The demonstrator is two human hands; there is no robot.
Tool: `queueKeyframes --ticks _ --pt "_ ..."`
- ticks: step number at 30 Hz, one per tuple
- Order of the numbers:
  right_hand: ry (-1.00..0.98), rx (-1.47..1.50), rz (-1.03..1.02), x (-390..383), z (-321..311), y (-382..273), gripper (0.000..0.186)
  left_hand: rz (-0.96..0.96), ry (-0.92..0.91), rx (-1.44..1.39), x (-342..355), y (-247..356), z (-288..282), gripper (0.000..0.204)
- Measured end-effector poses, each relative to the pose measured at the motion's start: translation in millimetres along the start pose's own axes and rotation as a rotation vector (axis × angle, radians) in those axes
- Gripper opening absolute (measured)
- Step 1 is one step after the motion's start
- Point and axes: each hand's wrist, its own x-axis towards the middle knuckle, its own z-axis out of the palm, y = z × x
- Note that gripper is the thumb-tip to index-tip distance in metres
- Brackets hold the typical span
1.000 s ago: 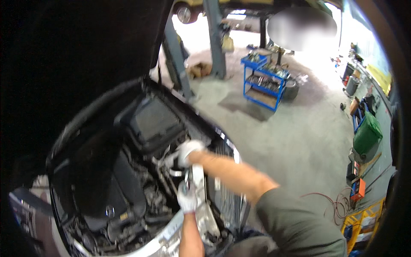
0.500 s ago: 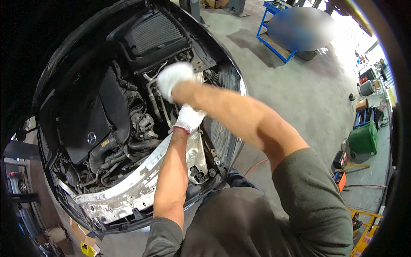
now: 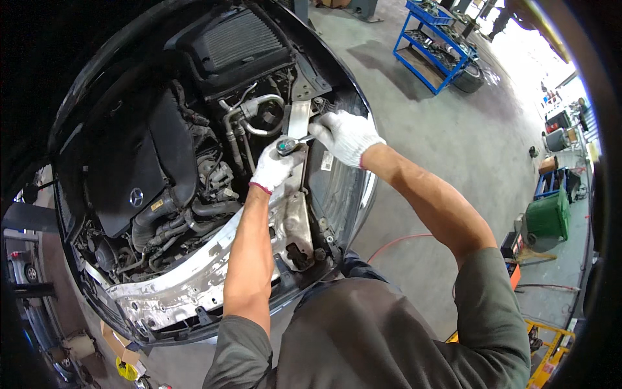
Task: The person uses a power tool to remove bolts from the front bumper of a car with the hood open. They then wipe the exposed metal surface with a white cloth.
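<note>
Both my hands wear white knit gloves over the front corner of a car's open engine bay. My left hand (image 3: pixel 271 166) is closed around the round head of a ratchet wrench (image 3: pixel 286 147), above the silver front crossmember (image 3: pixel 295 223). To its right, my right hand (image 3: pixel 345 135) grips the ratchet's handle, most of which its fingers hide. Whatever sits under the ratchet head is covered by my left hand. Just beyond lie a curved metal pipe (image 3: pixel 264 100) and a flat silver bracket (image 3: pixel 299 117).
A black engine cover (image 3: pixel 129 162) fills the bay's left side, with hoses (image 3: pixel 155 230) in front. The car's dark edge curves along the right. Farther off stand a blue tool cart (image 3: pixel 431 55) and a green bin (image 3: pixel 547 217). A red hose (image 3: pixel 395 241) crosses the floor.
My right hand has swung from over the pipes, beyond my left hand, to the right and nearer the car's edge. The ratchet now shows. My left hand has shifted slightly left.
</note>
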Motion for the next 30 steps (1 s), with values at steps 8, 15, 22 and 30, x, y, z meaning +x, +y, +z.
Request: queueKeyframes --ticks 8,15,22,30 --pt "-0.006 0.076 -0.435 39.5 -3.0 34.3 0.031 -0.009 0.465 0.433 -12.2 5.7 38.4 0.062" --pt "0.058 -0.256 -0.194 -68.2 13.2 -27.4 0.047 0.199 0.801 0.113 -1.3 2.0 63.0 0.034" --pt "-0.008 -0.618 -0.929 -39.8 50.4 -136.6 0.04 0.29 0.568 0.229 11.1 -15.8 66.7 0.021" --pt "-0.034 -0.523 -0.588 148.5 47.3 -85.7 0.023 0.145 0.642 0.163 -17.7 2.5 42.4 0.032"
